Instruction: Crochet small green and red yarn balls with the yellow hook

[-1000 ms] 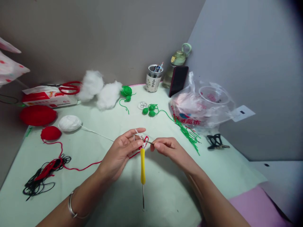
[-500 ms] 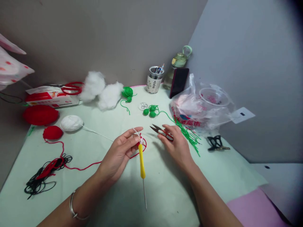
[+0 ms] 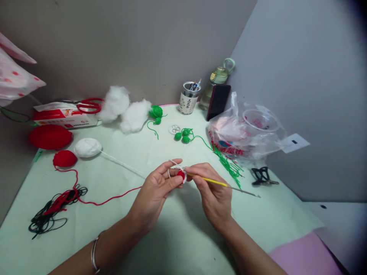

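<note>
My left hand pinches a small red and white crochet piece between thumb and fingers. White yarn runs from the white ball to this hand and loops over its raised forefinger. Closed around a crochet hook with a yellow handle is my right hand. One end of the hook meets the crochet work; its other metal tip points out to the right. Red yarn leads under my left hand. The thread snips do not show; my right palm is hidden.
Red yarn balls and tangled black yarn lie left. Behind are white stuffing, scissors, green crocheted balls and a pen tin. To the right are a plastic bag, phone and black hair clip.
My right hand has come left to the crochet piece and taken hold of the hook, which hung downward before. The snips it held are out of sight. My left hand has shifted slightly right.
</note>
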The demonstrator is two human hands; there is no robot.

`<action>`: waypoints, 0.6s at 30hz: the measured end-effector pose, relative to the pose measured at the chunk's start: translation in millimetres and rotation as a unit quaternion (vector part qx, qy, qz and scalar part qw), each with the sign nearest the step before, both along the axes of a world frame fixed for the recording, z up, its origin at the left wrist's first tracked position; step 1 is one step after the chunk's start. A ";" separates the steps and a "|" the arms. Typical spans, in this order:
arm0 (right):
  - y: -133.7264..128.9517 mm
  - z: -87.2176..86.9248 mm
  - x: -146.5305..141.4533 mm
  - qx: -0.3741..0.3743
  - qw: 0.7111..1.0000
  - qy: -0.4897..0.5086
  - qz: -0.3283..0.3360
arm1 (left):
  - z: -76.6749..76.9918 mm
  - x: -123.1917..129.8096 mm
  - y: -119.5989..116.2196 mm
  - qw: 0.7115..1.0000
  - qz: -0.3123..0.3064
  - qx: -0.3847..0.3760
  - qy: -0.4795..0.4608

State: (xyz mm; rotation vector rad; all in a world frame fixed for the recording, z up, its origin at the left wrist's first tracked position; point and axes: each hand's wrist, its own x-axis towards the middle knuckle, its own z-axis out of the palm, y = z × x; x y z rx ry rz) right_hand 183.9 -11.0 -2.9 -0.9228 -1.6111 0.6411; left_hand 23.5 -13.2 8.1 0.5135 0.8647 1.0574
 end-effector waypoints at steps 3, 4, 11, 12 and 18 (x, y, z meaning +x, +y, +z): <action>-0.9 -1.4 -3.5 -0.069 0.995 0.075 0.012 | 2.2 0.2 -1.0 1.000 0.001 0.012 0.011; -1.5 -1.8 -4.7 -0.089 0.992 0.090 0.020 | 2.2 0.3 -1.6 1.000 0.002 0.015 0.014; -3.9 4.2 -5.6 -0.142 0.986 0.088 0.024 | -2.2 -0.5 -3.1 0.998 0.021 0.048 0.044; -3.4 4.3 -4.8 -0.150 0.984 0.096 0.019 | -2.2 -0.7 -2.6 0.997 0.021 0.049 0.051; 1.2 -2.7 2.5 -0.309 0.913 0.254 0.082 | 4.9 0.0 -3.0 0.996 -0.024 0.055 0.071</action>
